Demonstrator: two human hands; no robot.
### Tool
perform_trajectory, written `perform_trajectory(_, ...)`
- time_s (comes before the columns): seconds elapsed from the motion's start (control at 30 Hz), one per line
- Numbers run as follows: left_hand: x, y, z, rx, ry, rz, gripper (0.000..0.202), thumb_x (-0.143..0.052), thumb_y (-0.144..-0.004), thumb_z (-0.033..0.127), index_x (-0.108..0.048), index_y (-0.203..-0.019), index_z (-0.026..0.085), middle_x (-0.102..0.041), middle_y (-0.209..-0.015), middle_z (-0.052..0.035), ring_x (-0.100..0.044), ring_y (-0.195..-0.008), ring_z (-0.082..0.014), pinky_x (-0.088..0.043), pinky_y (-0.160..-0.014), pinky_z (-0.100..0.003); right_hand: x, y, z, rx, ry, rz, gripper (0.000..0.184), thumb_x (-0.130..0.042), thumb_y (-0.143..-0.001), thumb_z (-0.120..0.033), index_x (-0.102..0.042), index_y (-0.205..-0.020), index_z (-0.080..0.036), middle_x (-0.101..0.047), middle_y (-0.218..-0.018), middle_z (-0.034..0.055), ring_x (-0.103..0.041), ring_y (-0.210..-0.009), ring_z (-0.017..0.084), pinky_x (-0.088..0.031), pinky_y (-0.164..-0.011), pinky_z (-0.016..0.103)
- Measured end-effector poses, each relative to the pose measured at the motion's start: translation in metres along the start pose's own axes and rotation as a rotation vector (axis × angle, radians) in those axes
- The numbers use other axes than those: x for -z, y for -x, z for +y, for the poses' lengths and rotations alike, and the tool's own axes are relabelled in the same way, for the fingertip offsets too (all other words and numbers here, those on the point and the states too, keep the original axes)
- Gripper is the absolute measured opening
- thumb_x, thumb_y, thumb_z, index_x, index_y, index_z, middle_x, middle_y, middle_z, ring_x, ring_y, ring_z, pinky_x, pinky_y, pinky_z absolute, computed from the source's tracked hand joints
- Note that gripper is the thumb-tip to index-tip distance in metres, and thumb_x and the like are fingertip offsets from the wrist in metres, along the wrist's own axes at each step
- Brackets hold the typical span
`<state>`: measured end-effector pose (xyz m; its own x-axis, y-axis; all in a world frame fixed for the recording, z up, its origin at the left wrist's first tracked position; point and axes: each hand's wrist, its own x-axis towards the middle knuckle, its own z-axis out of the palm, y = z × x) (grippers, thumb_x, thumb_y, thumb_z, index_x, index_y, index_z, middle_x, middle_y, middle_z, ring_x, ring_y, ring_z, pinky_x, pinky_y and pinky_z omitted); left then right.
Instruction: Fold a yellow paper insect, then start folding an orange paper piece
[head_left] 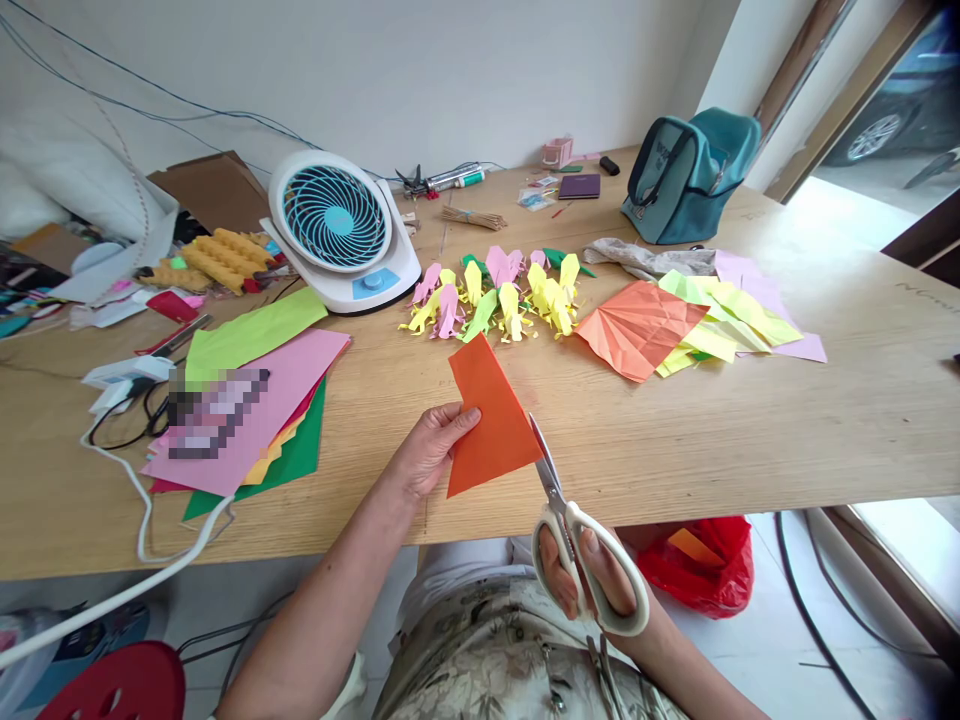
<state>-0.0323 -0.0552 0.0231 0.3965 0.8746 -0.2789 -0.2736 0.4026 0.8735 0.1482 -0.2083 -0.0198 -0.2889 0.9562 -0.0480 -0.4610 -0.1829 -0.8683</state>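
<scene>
My left hand (435,447) pinches the left edge of a folded piece of orange paper (491,425), thumb on top. White-handled scissors (574,545) are in my right hand (581,575), with fingers through the loops. Their blades are spread apart at the paper's right corner. Beyond the paper stand several cut paper shapes (512,290) in yellow, pink and green. To their right lies a creased orange sheet (641,325) beside light green and yellow sheets (731,310).
A white fan (330,225) stands at the back left, near stacked coloured paper (247,420) and a white cable (142,520). A teal bag (686,180) sits at the back right. A red plastic bag (712,575) is below the table's front edge.
</scene>
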Motion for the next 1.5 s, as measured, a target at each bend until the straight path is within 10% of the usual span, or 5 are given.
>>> perform_trajectory(1.5,0.005,0.02,0.002,0.155,-0.142,-0.104,0.034,-0.085,-0.067,0.042,-0.073,-0.076,0.011,-0.074,-0.075,-0.0061,-0.067,-0.067,-0.0144,-0.051,-0.067,-0.023,-0.022,-0.012,-0.009,-0.005,-0.124,0.023,0.043,-0.044,-0.095,-0.058,-0.061,-0.085,-0.02,-0.052,-0.054,-0.0004,-0.044,-0.043,0.011,-0.031,-0.043,0.027)
